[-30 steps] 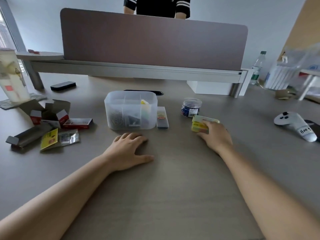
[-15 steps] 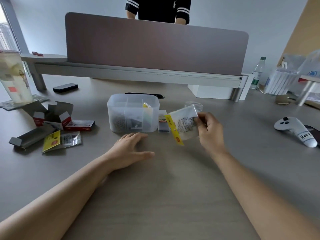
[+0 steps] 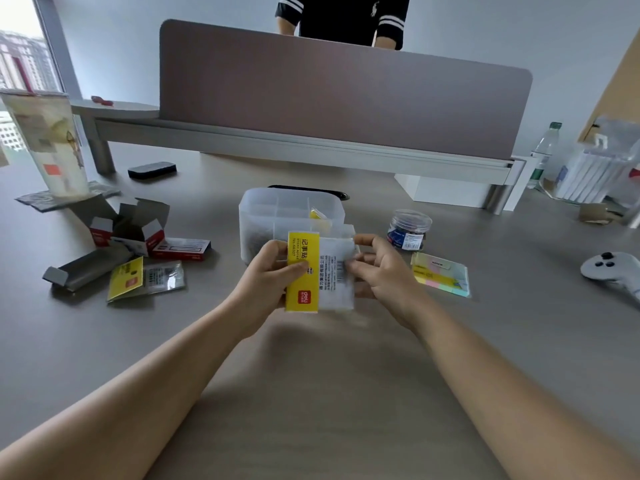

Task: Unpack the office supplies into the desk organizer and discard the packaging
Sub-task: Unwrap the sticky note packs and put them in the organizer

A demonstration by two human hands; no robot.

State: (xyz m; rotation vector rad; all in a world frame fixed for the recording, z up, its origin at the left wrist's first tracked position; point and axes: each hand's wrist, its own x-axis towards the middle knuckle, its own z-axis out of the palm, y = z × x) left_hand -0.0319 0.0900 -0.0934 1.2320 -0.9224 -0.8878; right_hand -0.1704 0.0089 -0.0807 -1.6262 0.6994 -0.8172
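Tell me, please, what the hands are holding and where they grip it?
Both hold one clear sticky-note packet: left hand at its yellow-labelled left edge, right hand at its right edge.

Clear sticky-note packet (image 3: 320,271) — yellow label strip — held upright before translucent organizer (image 3: 277,211).

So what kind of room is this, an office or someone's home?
Most likely an office. The desk has a privacy divider panel along its far edge, another person stands behind it, and high-rise buildings show through the window at left.
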